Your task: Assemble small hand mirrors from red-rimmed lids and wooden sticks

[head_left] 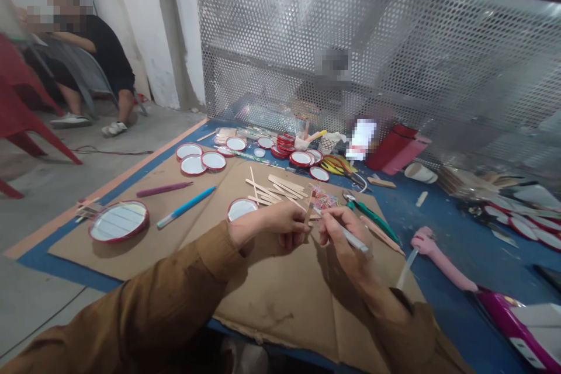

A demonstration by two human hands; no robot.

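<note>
Your left hand [287, 225] pinches a wooden stick [309, 213], your right [353, 257] closes round a white pen-like tool [353, 238]; one disc [118, 223] has sticks at its edge, the grouped discs [214, 160] none.

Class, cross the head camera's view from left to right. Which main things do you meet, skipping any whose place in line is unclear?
Red chair → red-rimmed disc with lines across it → blue pen → left hand → right hand → pink rod-like item.
</note>
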